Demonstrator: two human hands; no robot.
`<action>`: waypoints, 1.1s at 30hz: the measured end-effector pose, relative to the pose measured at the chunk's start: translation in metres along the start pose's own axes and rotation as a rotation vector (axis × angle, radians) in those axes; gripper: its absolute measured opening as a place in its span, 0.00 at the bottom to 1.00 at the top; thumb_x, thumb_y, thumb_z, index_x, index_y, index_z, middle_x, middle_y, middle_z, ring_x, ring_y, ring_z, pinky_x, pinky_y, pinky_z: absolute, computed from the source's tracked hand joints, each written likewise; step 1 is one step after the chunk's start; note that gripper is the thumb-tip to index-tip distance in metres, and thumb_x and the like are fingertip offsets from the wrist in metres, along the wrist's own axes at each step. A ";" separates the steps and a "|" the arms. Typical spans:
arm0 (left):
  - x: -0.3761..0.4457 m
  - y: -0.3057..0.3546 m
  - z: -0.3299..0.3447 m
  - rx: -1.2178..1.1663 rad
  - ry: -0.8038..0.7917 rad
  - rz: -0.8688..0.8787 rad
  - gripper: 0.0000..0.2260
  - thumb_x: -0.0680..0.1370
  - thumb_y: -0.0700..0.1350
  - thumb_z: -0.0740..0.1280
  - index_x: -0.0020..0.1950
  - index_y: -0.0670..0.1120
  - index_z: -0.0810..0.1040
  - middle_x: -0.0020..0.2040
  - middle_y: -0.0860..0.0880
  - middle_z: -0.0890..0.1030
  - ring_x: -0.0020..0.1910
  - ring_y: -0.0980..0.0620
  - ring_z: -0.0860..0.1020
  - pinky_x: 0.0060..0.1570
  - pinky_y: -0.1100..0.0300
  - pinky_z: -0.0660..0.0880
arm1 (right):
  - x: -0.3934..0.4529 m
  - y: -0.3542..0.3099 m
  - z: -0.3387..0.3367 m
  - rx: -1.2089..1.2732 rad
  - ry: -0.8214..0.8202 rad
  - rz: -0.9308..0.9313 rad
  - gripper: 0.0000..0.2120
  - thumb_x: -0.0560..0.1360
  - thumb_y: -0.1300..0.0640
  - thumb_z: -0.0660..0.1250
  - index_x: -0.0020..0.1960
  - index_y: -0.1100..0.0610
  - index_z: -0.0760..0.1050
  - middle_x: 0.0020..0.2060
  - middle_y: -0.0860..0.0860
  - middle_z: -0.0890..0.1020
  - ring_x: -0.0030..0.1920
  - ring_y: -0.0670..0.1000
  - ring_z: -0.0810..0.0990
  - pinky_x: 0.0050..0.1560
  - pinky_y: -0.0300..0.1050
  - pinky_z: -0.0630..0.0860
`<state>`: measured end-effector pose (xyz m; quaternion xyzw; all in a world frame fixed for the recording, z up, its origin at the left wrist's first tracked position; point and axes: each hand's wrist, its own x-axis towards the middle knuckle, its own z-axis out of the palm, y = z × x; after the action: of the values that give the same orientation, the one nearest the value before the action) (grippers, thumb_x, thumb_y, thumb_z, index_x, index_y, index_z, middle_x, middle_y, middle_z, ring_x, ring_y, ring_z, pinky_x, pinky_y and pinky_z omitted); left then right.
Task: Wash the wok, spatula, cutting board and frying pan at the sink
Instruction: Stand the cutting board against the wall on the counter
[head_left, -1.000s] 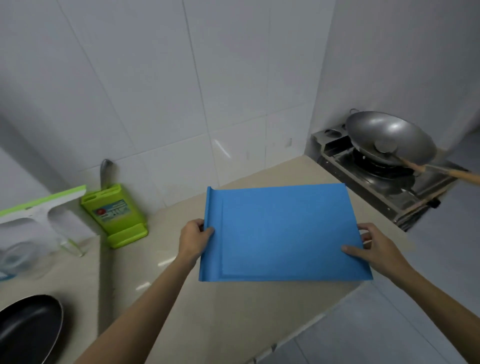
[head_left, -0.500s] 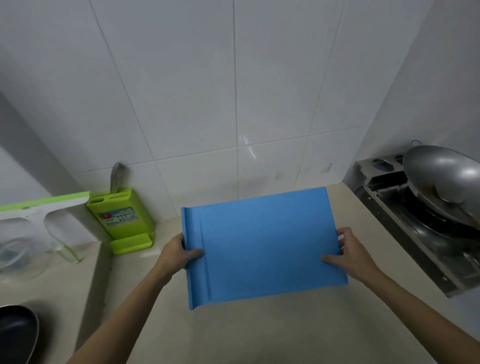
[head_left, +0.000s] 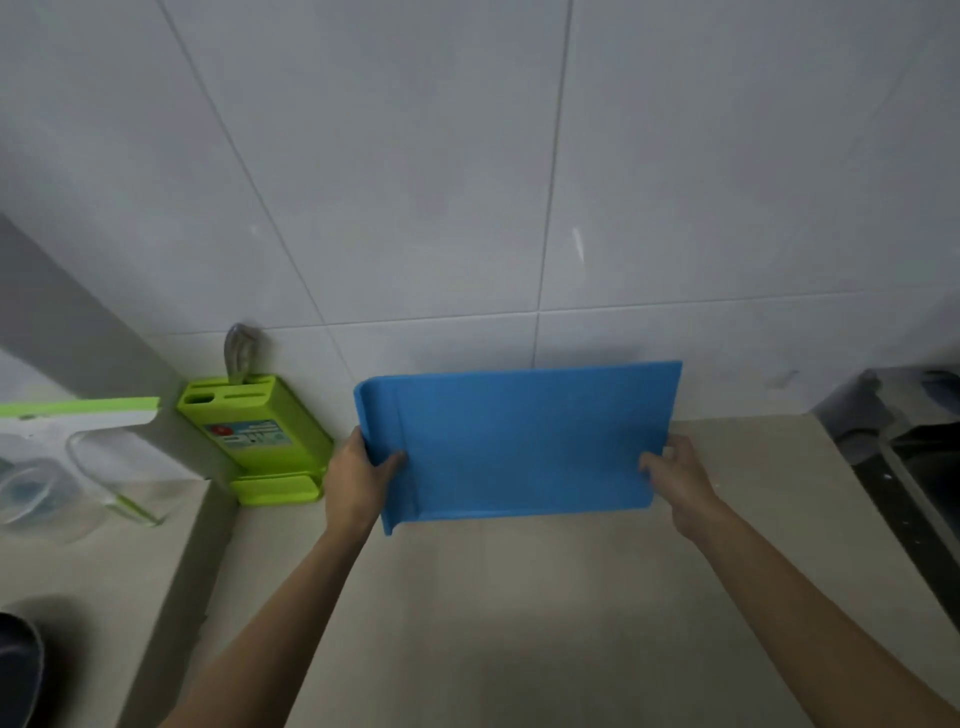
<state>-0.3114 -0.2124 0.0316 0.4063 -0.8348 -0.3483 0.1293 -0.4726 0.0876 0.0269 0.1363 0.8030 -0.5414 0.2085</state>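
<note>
The blue cutting board (head_left: 524, 441) sits in the middle of the frame, held up over the beige counter (head_left: 519, 613) close to the white tiled wall (head_left: 467, 182). Its long axis runs left to right across the picture, with the top edge tipped back toward the wall and the broad face turned to the camera. A raised lip runs down its left short edge.

The left hand (head_left: 358, 475) grips that lipped edge, thumb on the front face and fingers curled behind. The right hand (head_left: 675, 475) holds the right short edge low down, thumb pressed on the front, fingers wrapped round the back.

Just left of the board, near the left hand, a green knife block (head_left: 260, 436) stands against the wall with one handle sticking up. Further left, on the raised ledge, are a clear glass bowl (head_left: 36, 488) and a white and green item. The dark rim of a frying pan (head_left: 18, 660) shows at lower left. At the right edge lies the stove (head_left: 904, 447), well apart from the board. Bare counter stretches below the board toward the lower centre of the frame
</note>
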 end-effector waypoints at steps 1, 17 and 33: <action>0.007 0.002 0.005 0.008 0.019 0.005 0.13 0.72 0.45 0.73 0.51 0.41 0.75 0.43 0.47 0.78 0.41 0.45 0.76 0.35 0.55 0.66 | 0.009 -0.001 0.005 0.052 0.008 0.001 0.21 0.73 0.68 0.60 0.65 0.57 0.66 0.57 0.55 0.75 0.51 0.55 0.75 0.44 0.46 0.72; 0.057 0.036 0.081 -0.026 0.112 -0.054 0.16 0.75 0.49 0.72 0.52 0.37 0.76 0.45 0.39 0.81 0.44 0.39 0.78 0.37 0.56 0.67 | 0.098 -0.013 0.012 0.240 0.006 -0.064 0.28 0.69 0.67 0.64 0.68 0.57 0.65 0.58 0.53 0.76 0.57 0.53 0.75 0.51 0.44 0.70; -0.016 -0.008 0.048 0.247 -0.221 -0.096 0.09 0.76 0.44 0.67 0.52 0.40 0.75 0.49 0.41 0.81 0.50 0.41 0.78 0.44 0.56 0.69 | 0.041 0.047 -0.018 -0.292 -0.278 -0.163 0.16 0.75 0.62 0.67 0.63 0.59 0.73 0.59 0.55 0.77 0.59 0.54 0.76 0.55 0.41 0.67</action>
<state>-0.3208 -0.1808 -0.0073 0.4179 -0.8600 -0.2914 -0.0308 -0.4908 0.1212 -0.0252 -0.0368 0.8447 -0.4482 0.2905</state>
